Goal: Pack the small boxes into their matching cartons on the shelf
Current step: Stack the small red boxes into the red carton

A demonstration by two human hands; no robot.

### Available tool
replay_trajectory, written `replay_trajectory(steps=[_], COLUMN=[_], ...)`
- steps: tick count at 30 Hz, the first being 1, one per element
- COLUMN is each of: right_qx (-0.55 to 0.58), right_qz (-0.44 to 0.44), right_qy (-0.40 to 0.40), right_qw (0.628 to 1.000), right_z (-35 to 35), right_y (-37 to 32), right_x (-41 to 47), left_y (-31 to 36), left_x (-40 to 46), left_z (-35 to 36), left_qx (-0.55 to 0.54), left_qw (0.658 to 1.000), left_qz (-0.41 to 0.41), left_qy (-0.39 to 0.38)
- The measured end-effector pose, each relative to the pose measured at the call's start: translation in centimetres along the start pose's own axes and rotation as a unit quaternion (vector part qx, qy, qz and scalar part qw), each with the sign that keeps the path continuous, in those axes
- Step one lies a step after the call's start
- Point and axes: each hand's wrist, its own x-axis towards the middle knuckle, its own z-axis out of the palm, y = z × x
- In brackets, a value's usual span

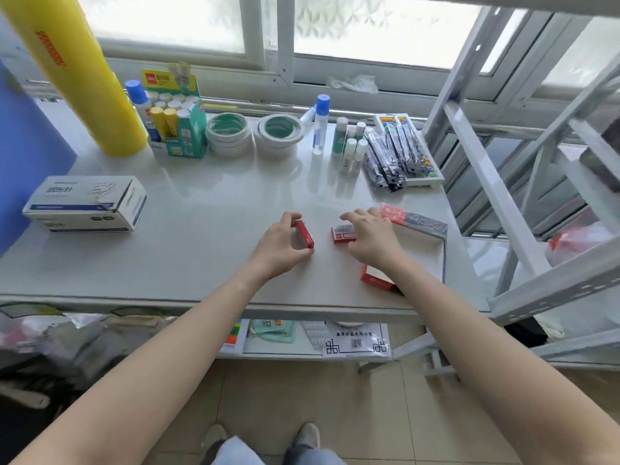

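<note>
Two small red boxes, one per hand.
Left hand (280, 245) grip pinches upright red box (305, 233); right hand (370, 234) grip spread over flat red box (342, 233); red carton (374, 280) at bench (201, 229) front edge.

L hand (280, 238) grip pinched; R hand (370, 234) palm down, fingers spread.

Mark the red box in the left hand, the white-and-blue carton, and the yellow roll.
small red box (306, 233), head view, on its upper long edge.
white-and-blue carton (85, 203), head view, on its top face.
yellow roll (84, 72), head view, mid-body.
</note>
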Motion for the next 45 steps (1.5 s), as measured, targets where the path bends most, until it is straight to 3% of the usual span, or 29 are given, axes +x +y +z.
replay_trajectory(steps=[3,8,14,22,30,42,45], right_qx=[-0.018,-0.012,0.087,0.189,0.254,0.33,0.335], right_qz=[-0.012,-0.019,-0.018,-0.03,-0.025,-0.026,-0.003], right_qy=[0.003,0.024,0.035,0.035,0.08,0.097,0.134], right_qw=[1.0,0.999,0.995,0.981,0.964,0.939,0.933], right_z=[0.3,0.6,0.2,-1.2,-2.2,-3.1,-3.2], right_y=[0.2,0.6,0.5,-0.1,0.8,2.5,2.9], right_x=[0.4,1.0,0.6,-1.0,-2.9,-4.7,-4.8], left_y=[0.0,0.7,1.8,2.9,4.5,6.1,6.2], left_x=[0.1,-0.3,-0.9,-1.7,-2.7,-2.9,-2.7], left_z=[0.3,0.3,-0.3,-0.2,-0.5,0.2,0.6], left_qx=[0.021,-0.035,-0.072,-0.151,-0.172,-0.185,-0.228], left_qw=[0.999,0.998,0.996,0.988,0.98,0.975,0.965], left_qz=[0.029,0.034,0.027,-0.003,0.004,-0.033,-0.048], left_qy=[0.027,0.049,0.054,0.009,-0.097,-0.121,-0.119])
